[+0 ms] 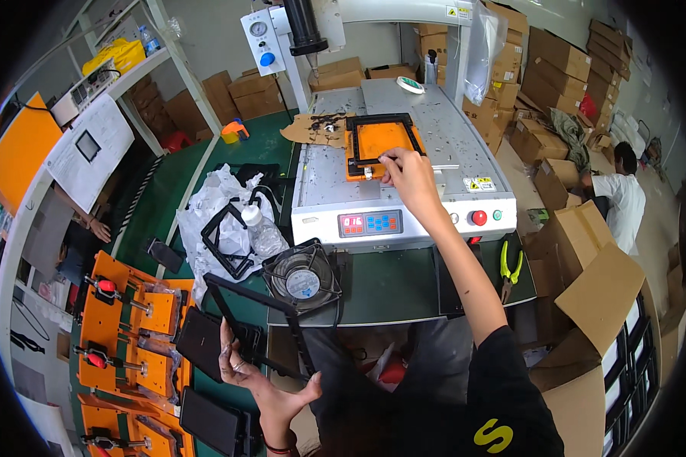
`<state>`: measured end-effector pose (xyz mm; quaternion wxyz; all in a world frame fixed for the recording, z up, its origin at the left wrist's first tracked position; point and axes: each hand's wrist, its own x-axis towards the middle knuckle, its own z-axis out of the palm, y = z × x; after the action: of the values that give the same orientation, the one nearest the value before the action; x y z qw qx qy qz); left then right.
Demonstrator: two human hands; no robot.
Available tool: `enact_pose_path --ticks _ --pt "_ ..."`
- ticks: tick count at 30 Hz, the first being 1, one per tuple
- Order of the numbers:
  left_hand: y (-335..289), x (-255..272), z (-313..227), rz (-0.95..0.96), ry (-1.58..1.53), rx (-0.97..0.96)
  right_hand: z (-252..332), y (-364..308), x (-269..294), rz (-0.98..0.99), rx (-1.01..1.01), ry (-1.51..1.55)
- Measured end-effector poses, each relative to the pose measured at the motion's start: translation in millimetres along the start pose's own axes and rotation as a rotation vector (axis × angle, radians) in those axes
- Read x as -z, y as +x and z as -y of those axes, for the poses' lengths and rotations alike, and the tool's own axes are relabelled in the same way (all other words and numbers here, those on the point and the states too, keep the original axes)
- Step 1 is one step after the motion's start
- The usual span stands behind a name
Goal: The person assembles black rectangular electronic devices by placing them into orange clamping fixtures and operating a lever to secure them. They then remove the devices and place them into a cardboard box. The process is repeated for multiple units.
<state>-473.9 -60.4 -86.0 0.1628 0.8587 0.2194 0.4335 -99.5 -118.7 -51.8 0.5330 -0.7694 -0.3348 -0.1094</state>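
Observation:
My left hand (270,388) grips a thin black rectangular frame (301,343), held tilted above the table's front edge with the thumb at one side and fingers at the other. Farther ahead, an orange fixture (383,140) sits on the grey bed of a bench machine (312,194). Another black frame (379,119) lies around the top of that fixture. My right hand (413,177) reaches to the fixture's near right corner, fingers pinched at the frame's edge. Over the far side of the bed hangs a black dispensing head (303,30) with a narrow nozzle.
Left of the machine are a plastic bag (198,202), a clear bottle (265,234) and a small fan (303,282). Orange clamp fixtures (107,320) and black panels (209,423) line the left. Yellow-handled pliers (509,266) lie right. Another person (619,190) crouches among cartons.

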Motion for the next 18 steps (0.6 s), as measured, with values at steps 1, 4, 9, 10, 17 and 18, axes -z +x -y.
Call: enact_pose_path --ticks 1,4,9,10,17,18 --pt "0.0 -1.0 1.2 0.018 -0.018 0.011 1.2 0.1 0.3 0.006 -0.003 -0.045" --pt "0.2 -6.1 -1.2 0.088 -0.062 0.028 -0.2 13.3 6.2 0.063 -0.033 -0.16" --pt "2.2 -17.1 -17.3 0.111 -0.233 0.035 9.7 3.6 29.9 -0.006 0.013 -0.197" --pt "-0.2 -17.5 -18.0 0.115 -0.245 0.058 24.2 -13.2 41.2 -0.056 -0.052 -0.231" --pt "-12.8 -44.0 -18.8 0.198 -0.43 0.042 -60.6 -144.0 113.3 -0.351 -0.1 -0.584" --pt "-9.6 -46.0 -25.8 0.255 -0.397 0.042 -69.4 -151.6 114.5 -0.358 -0.044 -0.612"
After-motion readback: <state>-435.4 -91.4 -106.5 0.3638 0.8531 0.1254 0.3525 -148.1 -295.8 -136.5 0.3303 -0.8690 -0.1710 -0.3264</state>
